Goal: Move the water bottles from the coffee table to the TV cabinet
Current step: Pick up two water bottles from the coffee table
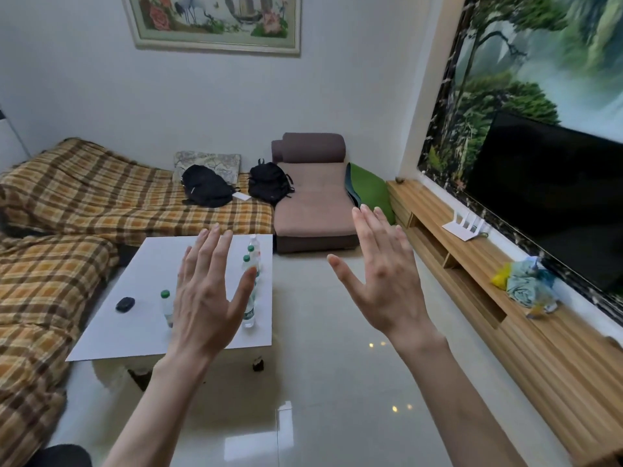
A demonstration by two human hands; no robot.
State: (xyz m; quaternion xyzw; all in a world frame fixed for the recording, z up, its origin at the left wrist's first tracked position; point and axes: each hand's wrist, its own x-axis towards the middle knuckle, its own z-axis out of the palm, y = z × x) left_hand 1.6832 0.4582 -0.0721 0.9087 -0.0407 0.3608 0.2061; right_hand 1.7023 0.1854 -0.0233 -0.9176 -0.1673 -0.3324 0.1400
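1. Green-capped water bottles (250, 264) are seen upright on the white coffee table (135, 318) at centre left; one (166, 306) stands apart.
2. The left hand (205, 298) and right hand (384, 278) are raised mid-frame, fingers spread, nothing grasped.
3. The wooden TV cabinet (526, 338) is set along the right edge.

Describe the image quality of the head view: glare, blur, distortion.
Head view: wide-angle bending curves the TV cabinet and the wall edges; the glossy floor shows small bright light spots and a pale window reflection; the landscape mural is smeared toward the upper right corner; the left hand and right hand are sharp, as are the water bottles.
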